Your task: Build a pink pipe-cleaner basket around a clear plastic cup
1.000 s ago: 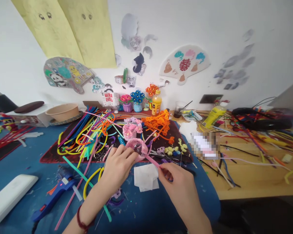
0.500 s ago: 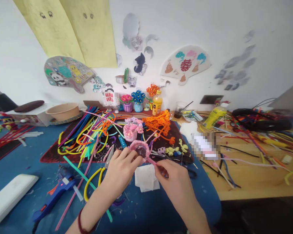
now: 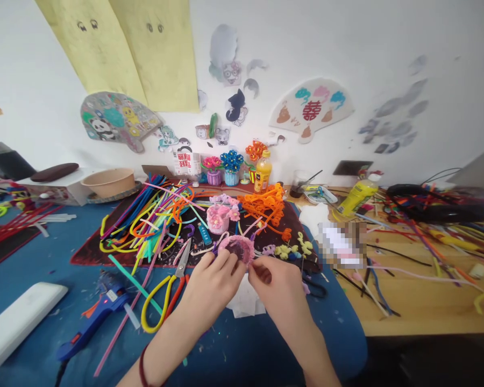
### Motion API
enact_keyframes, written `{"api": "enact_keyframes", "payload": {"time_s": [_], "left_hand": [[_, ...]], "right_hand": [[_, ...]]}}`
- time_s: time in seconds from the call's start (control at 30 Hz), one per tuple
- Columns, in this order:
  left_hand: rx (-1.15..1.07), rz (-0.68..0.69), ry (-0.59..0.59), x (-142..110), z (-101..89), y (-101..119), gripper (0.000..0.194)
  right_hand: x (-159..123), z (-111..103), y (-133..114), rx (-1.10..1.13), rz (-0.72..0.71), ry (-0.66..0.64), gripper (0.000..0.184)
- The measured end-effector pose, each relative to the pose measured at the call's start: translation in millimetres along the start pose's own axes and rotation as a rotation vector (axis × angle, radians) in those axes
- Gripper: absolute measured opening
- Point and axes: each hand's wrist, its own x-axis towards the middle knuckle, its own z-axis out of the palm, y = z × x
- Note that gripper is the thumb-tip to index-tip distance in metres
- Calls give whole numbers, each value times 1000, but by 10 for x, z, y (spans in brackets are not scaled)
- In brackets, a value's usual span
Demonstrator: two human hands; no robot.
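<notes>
A pink fuzzy cup (image 3: 249, 248), seemingly wrapped in pipe cleaner, is held mouth-up at the front of the dark mat. My left hand (image 3: 214, 285) is closed around its near left side, fingers over the rim. My right hand (image 3: 277, 282) pinches at the cup's right edge; the pink pipe cleaner seen there earlier is mostly hidden by the fingers. Below the cup lies a folded white tissue (image 3: 246, 303). Scissors (image 3: 171, 290) with yellow and red handles rest just left of my left hand. Behind the cup stands a small pink pot of pink flowers (image 3: 218, 219).
A blue glue gun (image 3: 99, 317) lies at left, near a white bar-shaped object (image 3: 22, 322). Colourful pipe cleaners (image 3: 145, 220) cover the mat's left side, with orange ones (image 3: 264, 204) behind right. An orange drink bottle (image 3: 262, 172) and flower pots (image 3: 231, 174) stand by the wall.
My right hand has moved in against the cup's edge, where a stretch of pink pipe cleaner showed before. The cup has tilted slightly. More of the scissors shows, and the view has shifted a little.
</notes>
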Motion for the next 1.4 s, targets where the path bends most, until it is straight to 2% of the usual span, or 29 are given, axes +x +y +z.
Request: {"api": "enact_keyframes", "payload": {"time_s": [0.13,0.23,0.33,0.43,0.5,0.57,0.77,0.9,1.07,1.27,1.4], "left_hand": [[-171,-67,-11,-7,-31,-85,19],[-368,-120,-25,-14,-110,-193,14],[-577,-144,-31,-20,-197,-279,18],[-737,-168,-5,-32,-251,-307,29],[-815,-184,16,-46,-273,-301,37],[-872,-198,29,-59,-294,-291,42],[-977,-226,41,-64,-359,-278,38],[-1005,-240,48,-61,-362,-276,33],[-1014,-251,31,-59,-370,-275,31],[-1022,-259,2,-49,-375,-284,31],[-1033,-263,-21,-50,-347,-294,27]], "right_hand": [[-32,-119,11,130,23,-27,19],[-57,-267,54,180,15,69,17],[-12,-371,76,201,-141,53,17],[69,-395,48,196,-307,-75,28],[104,-383,11,211,-375,-136,30],[114,-363,-30,232,-394,-143,28],[90,-321,-101,337,-327,-135,16],[100,-354,-103,364,-286,-142,21],[142,-405,-123,425,-212,-223,16],[178,-349,-129,478,-119,-260,14],[215,-332,-80,508,-50,-380,19]]}}
